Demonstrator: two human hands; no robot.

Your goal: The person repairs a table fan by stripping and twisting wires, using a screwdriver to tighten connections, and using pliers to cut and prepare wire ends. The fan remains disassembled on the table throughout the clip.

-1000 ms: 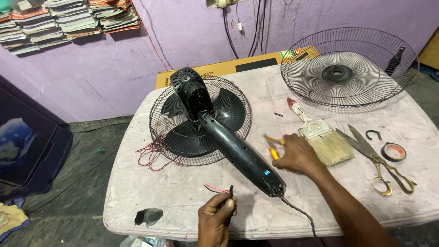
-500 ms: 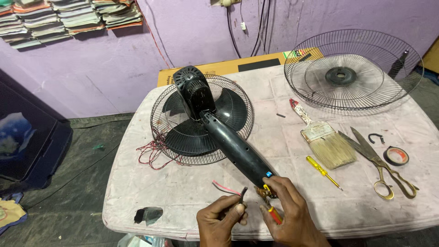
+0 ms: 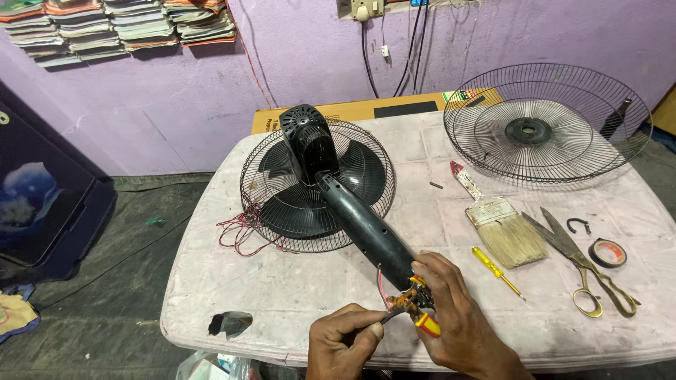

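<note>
The right hand [image 3: 458, 317] hides the fan stem's [image 3: 366, 229] end; both wrists are cut off.

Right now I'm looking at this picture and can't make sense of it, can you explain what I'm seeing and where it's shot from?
The camera sits on a person's head, looking down at their bare hands. A black fan lies on a pale table. The right hand grips a small red and yellow tool at the fan's stem end, among wires. The left hand pinches a thin dark piece beside it. Also lying there: a loose fan guard, paintbrush, yellow screwdriver, scissors, tape roll.
</note>
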